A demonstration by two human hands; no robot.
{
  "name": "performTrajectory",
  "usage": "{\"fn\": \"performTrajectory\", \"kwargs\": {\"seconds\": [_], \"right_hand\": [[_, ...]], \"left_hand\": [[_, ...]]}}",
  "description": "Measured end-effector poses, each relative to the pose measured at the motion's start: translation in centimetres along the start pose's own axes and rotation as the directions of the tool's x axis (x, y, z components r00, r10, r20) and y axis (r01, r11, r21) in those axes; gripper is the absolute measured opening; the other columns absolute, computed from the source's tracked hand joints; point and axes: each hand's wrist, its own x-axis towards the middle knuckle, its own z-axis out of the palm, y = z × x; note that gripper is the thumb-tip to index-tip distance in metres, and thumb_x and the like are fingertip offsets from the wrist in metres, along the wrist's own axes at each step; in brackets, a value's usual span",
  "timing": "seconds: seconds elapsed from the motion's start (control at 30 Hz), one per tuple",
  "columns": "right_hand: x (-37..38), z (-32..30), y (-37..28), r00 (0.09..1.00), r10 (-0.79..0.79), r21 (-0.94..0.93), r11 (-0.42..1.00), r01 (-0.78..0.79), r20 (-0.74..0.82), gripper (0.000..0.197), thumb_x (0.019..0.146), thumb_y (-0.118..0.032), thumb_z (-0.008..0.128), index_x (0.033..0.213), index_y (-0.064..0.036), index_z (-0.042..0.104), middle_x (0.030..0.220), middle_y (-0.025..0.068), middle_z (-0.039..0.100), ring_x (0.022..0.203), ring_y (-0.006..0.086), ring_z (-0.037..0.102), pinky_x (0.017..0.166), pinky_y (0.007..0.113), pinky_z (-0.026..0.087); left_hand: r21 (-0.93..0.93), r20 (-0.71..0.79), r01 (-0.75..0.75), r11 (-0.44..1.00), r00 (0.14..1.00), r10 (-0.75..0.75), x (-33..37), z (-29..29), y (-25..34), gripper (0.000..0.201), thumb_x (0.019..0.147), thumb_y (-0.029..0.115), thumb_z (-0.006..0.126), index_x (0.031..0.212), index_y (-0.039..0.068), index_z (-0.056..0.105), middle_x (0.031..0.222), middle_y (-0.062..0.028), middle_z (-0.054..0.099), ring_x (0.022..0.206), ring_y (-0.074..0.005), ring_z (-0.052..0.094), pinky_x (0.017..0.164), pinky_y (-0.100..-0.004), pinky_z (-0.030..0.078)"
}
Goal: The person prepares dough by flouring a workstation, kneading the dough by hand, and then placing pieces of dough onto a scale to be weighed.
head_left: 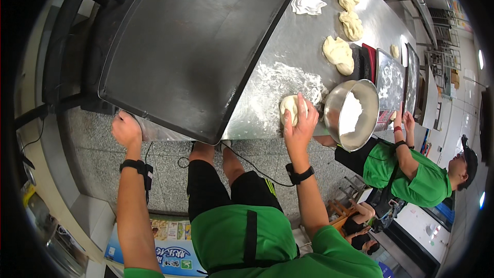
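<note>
My right hand (299, 123) is curled round a pale piece of dough (289, 104) at the front edge of the metal table. Loose flour (288, 78) is smeared over the tabletop behind it. Just right of that hand a steel bowl (335, 104) holding a heap of white flour (351, 113) overhangs the edge. At the left, my left hand (126, 128) is closed beside the near left corner of a large black baking tray (190, 46). Its fingers are partly hidden, so what they grip cannot be made out.
Further back lie several dough lumps (338, 55) and a white cloth (307, 4). Floured trays (389, 78) stand beyond the bowl. At the right a co-worker in a green shirt (406, 172) works at the same table. A dark rack (64, 46) stands left of the table.
</note>
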Motion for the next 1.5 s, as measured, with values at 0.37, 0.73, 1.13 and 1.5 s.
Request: {"fn": "performTrajectory", "kwargs": {"seconds": [0.37, 0.73, 1.13, 1.5], "right_hand": [[0.5, -0.1, 0.0, 0.955, -0.251, -0.09, 0.959, 0.267, 0.16, 0.041, 0.077, -0.032, 0.074, 0.114, -0.0156, 0.066, 0.126, 0.0156, 0.053, 0.12, 0.0368, 0.046, 0.1, 0.053, 0.031], [3.2, 1.2, -1.0, 0.979, -0.156, -0.139, 0.975, 0.174, 0.132, 0.053, 0.083, -0.041, 0.068, 0.132, -0.0246, 0.058, 0.131, 0.0133, 0.051, 0.122, 0.0348, 0.044, 0.106, 0.053, 0.028], [3.1, -0.6, -0.3, 0.954, -0.218, -0.064, 0.97, 0.235, 0.204, 0.044, 0.085, -0.029, 0.067, 0.127, -0.019, 0.06, 0.125, 0.0161, 0.052, 0.12, 0.0353, 0.045, 0.1, 0.05, 0.032], [2.5, -1.7, -0.4, 0.889, -0.358, -0.11, 0.909, 0.401, 0.285, 0.037, 0.083, -0.03, 0.068, 0.118, -0.0192, 0.065, 0.129, 0.0086, 0.054, 0.121, 0.0326, 0.046, 0.104, 0.049, 0.031]], "left_hand": [[-0.037, 0.008, 0.014, 0.999, 1.0, -0.013, 0.2, 0.4, -0.8, 0.049, 0.087, 0.037, 0.041, 0.095, -0.003, 0.069, 0.098, -0.028, 0.066, 0.093, -0.0473, 0.061, 0.084, -0.0526, 0.046], [0.0, 0.031, 0.003, 1.0, 1.0, -0.003, 0.3, 0.7, -0.3, 0.048, 0.087, 0.035, 0.04, 0.097, -0.003, 0.069, 0.098, -0.0285, 0.066, 0.093, -0.0482, 0.061, 0.085, -0.0521, 0.046], [-0.003, 0.024, -0.008, 1.0, 1.0, 0.008, 0.0, 0.1, -0.3, 0.05, 0.087, 0.036, 0.041, 0.094, -0.004, 0.069, 0.097, -0.0288, 0.066, 0.093, -0.0478, 0.061, 0.085, -0.0524, 0.046], [0.014, 0.012, 0.003, 1.0, 1.0, -0.003, 0.1, 0.2, -0.5, 0.048, 0.087, 0.035, 0.042, 0.095, -0.004, 0.069, 0.095, -0.0291, 0.066, 0.092, -0.0485, 0.061, 0.083, -0.0533, 0.046]]}}
